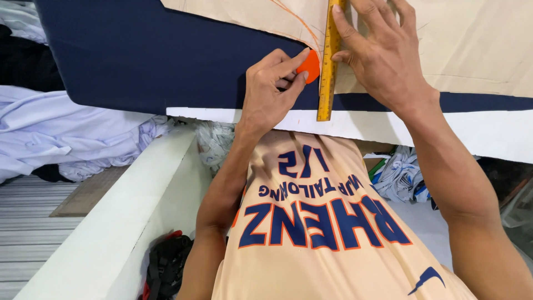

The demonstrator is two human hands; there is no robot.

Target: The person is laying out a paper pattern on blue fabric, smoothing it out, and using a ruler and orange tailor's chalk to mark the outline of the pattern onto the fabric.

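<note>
Nearest: black-and-red item [165,265] beside the white table [388,126], partly cut off, unidentifiable. Left hand [270,94] pinches orange tailor's chalk [310,66] against the yellow ruler [330,61]. Right hand [383,53], fingers spread, presses the ruler flat; fingertips and ruler top cropped. Beyond: tan paper pattern [472,39] over navy fabric [139,50].

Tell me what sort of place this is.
Likely a tailoring or garment-cutting workshop: the left hand pinches orange tailor's chalk beside a yellow ruler pressed by the right hand on a paper pattern over navy fabric.
</note>
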